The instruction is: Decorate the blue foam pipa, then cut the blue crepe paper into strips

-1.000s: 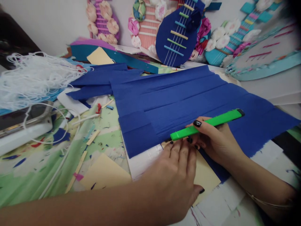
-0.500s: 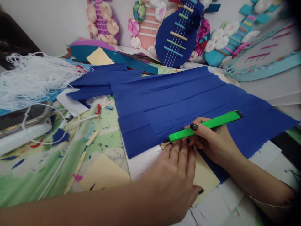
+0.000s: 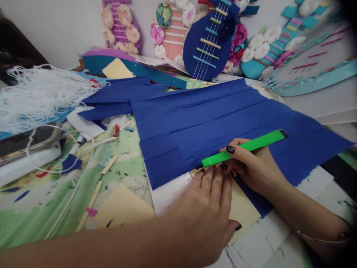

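Note:
A wide sheet of creased blue paper [image 3: 217, 115] lies across the middle of the work surface. My right hand [image 3: 251, 163] is closed around a bright green cutter [image 3: 245, 149], its front end low over the sheet's near edge. Just below that end, my left hand [image 3: 209, 208] lies flat, palm down, fingers stretched, on yellow card [image 3: 242, 212] and white paper [image 3: 170, 191]. The fingertips of both hands are close together. The cutter's blade cannot be made out.
Decorated instrument shapes, one dark blue [image 3: 208, 48], stand along the back. Tangled white string [image 3: 41, 93] and a phone [image 3: 30, 143] are at the left. Paper scraps, thin strips and a yellow card piece [image 3: 125, 206] lie on the green patterned cover [image 3: 111, 171].
The green cutter's front end has shifted very slightly right in the picture. Both hands keep nearly the same places, and the blue sheet looks unmoved.

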The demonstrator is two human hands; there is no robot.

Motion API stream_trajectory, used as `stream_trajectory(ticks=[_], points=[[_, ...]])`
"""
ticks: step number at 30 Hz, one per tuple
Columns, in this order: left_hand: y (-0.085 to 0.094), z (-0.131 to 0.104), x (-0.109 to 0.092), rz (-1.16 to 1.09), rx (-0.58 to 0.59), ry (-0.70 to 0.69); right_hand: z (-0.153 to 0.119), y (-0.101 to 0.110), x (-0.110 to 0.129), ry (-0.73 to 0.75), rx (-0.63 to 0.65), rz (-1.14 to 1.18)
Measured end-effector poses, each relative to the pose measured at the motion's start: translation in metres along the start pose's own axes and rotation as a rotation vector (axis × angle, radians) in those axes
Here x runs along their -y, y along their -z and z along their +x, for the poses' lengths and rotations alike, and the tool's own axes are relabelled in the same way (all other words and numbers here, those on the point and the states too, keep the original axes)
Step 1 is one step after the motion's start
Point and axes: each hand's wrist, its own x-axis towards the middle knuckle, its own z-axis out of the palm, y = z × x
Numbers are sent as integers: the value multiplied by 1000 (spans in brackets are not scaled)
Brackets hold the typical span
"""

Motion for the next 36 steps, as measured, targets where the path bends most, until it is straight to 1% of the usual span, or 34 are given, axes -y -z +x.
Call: stream_trajectory(ticks=[6,12,18,22,30,36], points=[[-1,-1,-1,-9,-8,9,0,1,0,-16,11,-4],[0,-1,-1,-26,-9,8,2,3,-1,-27,-30,17],[-1,0,0,-20,-3,10,1,4,0,-15,-13,-18],[0,0,0,-11,2,11,0,4,0,-21,-8,4],[0,0,-1,-10,-7,11,2,5,3,-36,-57,6],[0,0,1,-1,-12,13,2,5,3,-26,-32,-14]])
